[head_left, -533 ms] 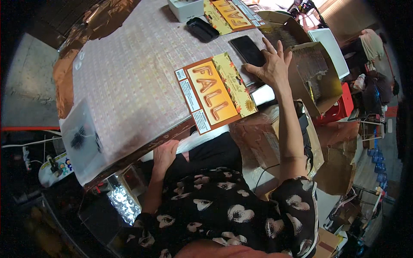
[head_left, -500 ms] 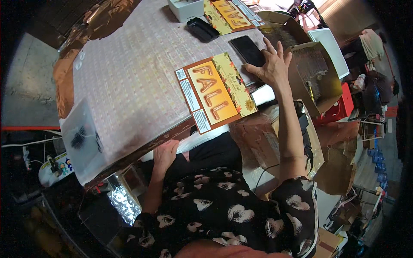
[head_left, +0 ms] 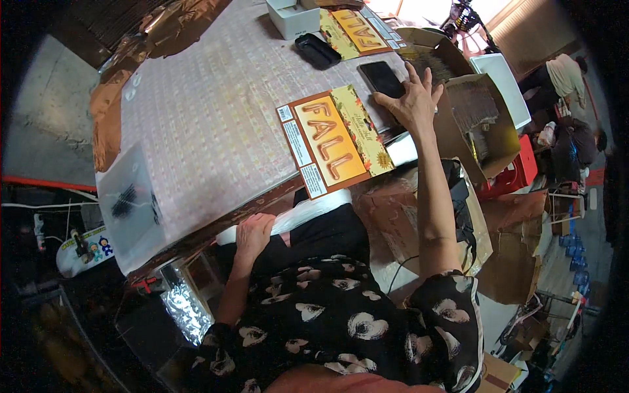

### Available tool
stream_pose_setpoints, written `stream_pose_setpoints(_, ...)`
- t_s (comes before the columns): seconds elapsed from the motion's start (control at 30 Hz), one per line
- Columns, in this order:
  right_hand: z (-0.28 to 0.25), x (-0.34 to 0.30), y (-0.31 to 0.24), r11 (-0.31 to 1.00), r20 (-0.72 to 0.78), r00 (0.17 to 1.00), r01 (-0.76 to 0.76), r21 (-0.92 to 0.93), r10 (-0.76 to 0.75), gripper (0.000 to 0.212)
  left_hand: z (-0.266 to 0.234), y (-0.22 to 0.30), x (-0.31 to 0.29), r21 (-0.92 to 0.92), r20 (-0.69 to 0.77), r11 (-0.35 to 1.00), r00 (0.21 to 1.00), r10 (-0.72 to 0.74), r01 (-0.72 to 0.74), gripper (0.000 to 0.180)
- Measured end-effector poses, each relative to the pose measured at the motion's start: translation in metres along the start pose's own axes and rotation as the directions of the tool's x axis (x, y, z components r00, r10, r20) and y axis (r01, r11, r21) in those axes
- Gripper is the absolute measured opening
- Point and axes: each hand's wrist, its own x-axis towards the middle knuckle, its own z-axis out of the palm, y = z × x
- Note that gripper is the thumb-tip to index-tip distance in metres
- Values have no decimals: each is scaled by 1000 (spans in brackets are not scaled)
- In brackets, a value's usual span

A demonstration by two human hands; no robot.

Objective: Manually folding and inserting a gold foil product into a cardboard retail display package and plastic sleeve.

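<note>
My right hand (head_left: 417, 105) reaches over the table's right side, fingers spread, its thumb at the edge of a black phone (head_left: 382, 79) that lies flat. My left hand (head_left: 254, 236) is down at my lap, its fingers bent over a long strip of white plastic (head_left: 313, 206); the fingertips are hidden. Between the hands, an orange and yellow printed package (head_left: 334, 141) with balloon-style letters lies at the table's near edge, its lower corner sticking out past it. White folded material (head_left: 402, 149) shows beside my right wrist.
Farther back are a black tray (head_left: 318, 51), a white bin (head_left: 293, 19) and a second printed package (head_left: 361, 29). An open carton (head_left: 481, 124) of flat clear packs stands right of my right hand. A clear plastic bag (head_left: 134, 196) lies at the table's left corner.
The view has shifted slightly, so the table and its things sit a little more to the right and lower. Both hands keep nearly the same places.
</note>
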Motion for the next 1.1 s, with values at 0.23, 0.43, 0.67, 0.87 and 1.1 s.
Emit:
stream_pose_setpoints(0.23, 5, -3, 2, 999, -86, 996, -40, -26, 38, 89, 4, -1, 2, -8, -3, 1000, 1000, 9, -9, 14)
stream_pose_setpoints(0.43, -44, -58, -26, 997, -276, 961, -17, 73, 36, 57, 3, -5, -1, 6, -8, 1000, 1000, -29, 29, 15)
stream_pose_setpoints(0.67, -40, -134, -23, 465, 385, 881, -472, 749, 273, 36, 2, -3, 3, -56, 57, 995, 996, -75, 79, 20)
stream_pose_setpoints(0.87, -31, -138, -29, 160, 544, 823, -566, 809, 163, 30, -20, 21, 6, -24, 60, 995, 994, -90, 92, 37)
stream_pose_setpoints(1.1, -28, -113, -26, 142, 447, 862, -486, 862, 237, 25, -14, 3, 1, 42, 150, 993, 982, -113, 108, 37)
